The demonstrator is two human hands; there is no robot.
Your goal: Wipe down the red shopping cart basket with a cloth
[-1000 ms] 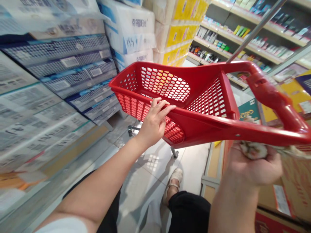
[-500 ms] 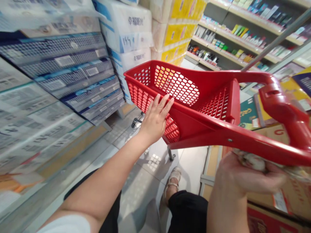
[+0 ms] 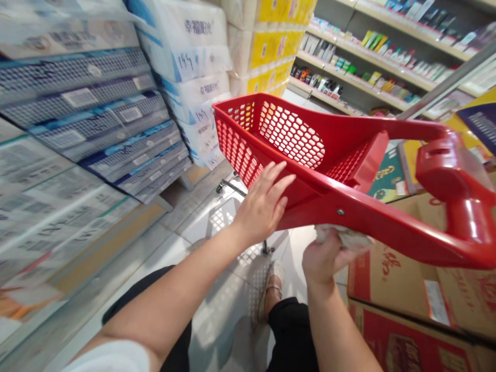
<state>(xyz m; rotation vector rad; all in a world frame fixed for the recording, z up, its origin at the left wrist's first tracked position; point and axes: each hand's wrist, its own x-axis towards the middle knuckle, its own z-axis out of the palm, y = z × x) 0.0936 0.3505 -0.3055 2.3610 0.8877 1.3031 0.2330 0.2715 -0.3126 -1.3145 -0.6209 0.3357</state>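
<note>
A red plastic shopping cart (image 3: 333,142) with a perforated basket stands in front of me, its thick handle (image 3: 457,191) at the right. My left hand (image 3: 265,204) lies flat with fingers spread against the basket's left side wall. Below the cart's side bar my right hand (image 3: 323,256) is closed on a crumpled pale cloth (image 3: 344,236), pressed up against the bar's underside. The basket holds nothing that I can see.
Stacked packs of paper goods (image 3: 89,113) fill the left side. Yellow packs (image 3: 271,51) rise behind the cart. Shelves of small products (image 3: 372,67) run at the back right. Cardboard boxes (image 3: 422,289) sit low at the right. My sandalled foot (image 3: 271,289) is on the tiled floor.
The cart has swung rightward in view. My left hand slid along the basket's side. My right hand with the cloth moved left along the underside of the bar, away from the handle.
</note>
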